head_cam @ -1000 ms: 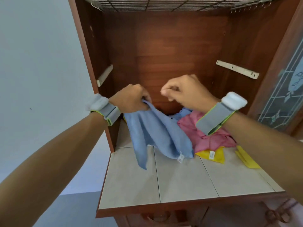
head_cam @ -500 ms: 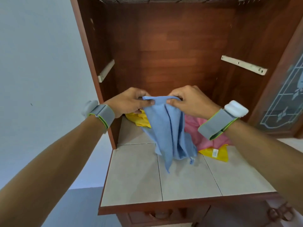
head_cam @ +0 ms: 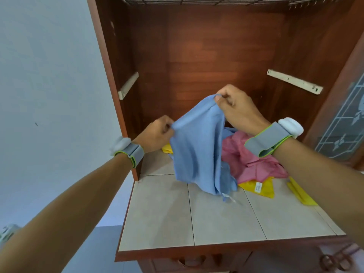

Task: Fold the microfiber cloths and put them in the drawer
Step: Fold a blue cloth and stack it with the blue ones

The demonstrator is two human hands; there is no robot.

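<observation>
Hanging crumpled, the blue cloth point(head_cam: 197, 146) droops onto the tiled counter point(head_cam: 167, 213).

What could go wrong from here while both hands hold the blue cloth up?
1. The blue cloth hangs bunched, and the right hand pinches it higher than the left hand, so the fold may come out crooked.
2. Its lower edge hangs close to the pink cloth and yellow cloth; laying it down there could drag them.
3. Both hands pinch only the top edge, so a tug might pull it free.
</observation>
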